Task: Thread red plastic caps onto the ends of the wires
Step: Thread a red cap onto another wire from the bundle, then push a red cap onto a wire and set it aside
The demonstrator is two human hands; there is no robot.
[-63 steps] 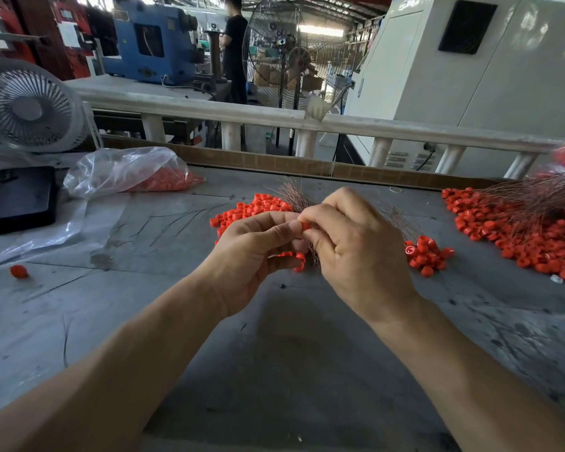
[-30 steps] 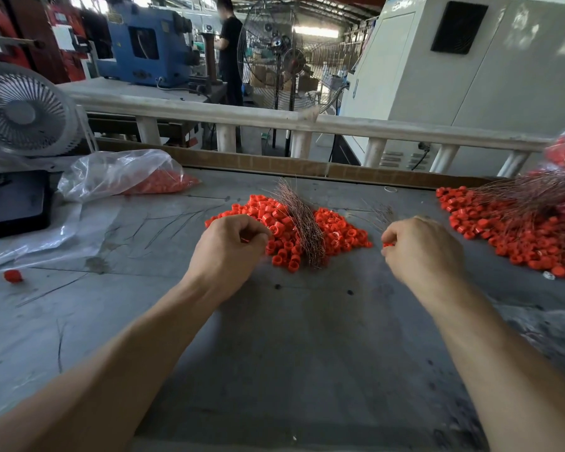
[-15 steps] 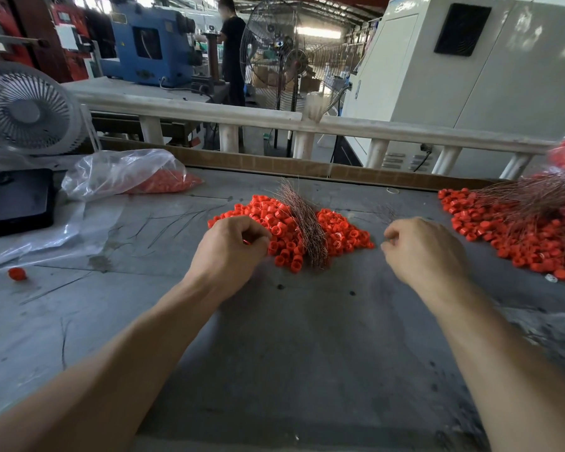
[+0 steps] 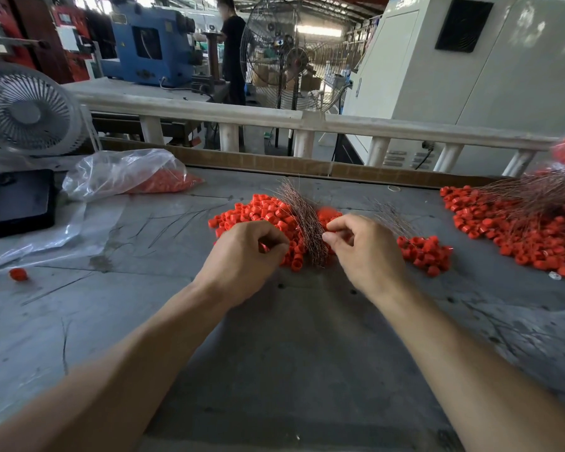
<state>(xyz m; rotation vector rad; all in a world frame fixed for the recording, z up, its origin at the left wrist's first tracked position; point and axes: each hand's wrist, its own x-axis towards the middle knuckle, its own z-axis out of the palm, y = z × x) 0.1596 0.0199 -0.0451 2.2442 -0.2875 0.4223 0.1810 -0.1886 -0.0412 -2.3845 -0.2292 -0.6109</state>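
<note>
A pile of loose red caps (image 4: 261,210) lies mid-table, with a bundle of thin copper-coloured wires (image 4: 302,220) lying across it. My left hand (image 4: 245,256) is curled at the pile's near edge, its fingertips pinching a red cap (image 4: 264,248). My right hand (image 4: 362,249) is beside the bundle, thumb and forefinger pinching at its wires. To the right of that hand lies a small heap of capped wires (image 4: 428,252). A larger heap of capped wires (image 4: 519,230) spreads at the far right.
At the back left is a clear plastic bag (image 4: 128,174) holding more caps, then a black tray (image 4: 17,203) and a white fan (image 4: 23,112). One stray cap (image 4: 18,274) and a few loose wires (image 4: 177,220) lie on the grey table. A white railing (image 4: 307,123) borders the far edge.
My right hand has moved left from the small heap of capped wires to the wire bundle. My left hand has stayed at the cap pile.
</note>
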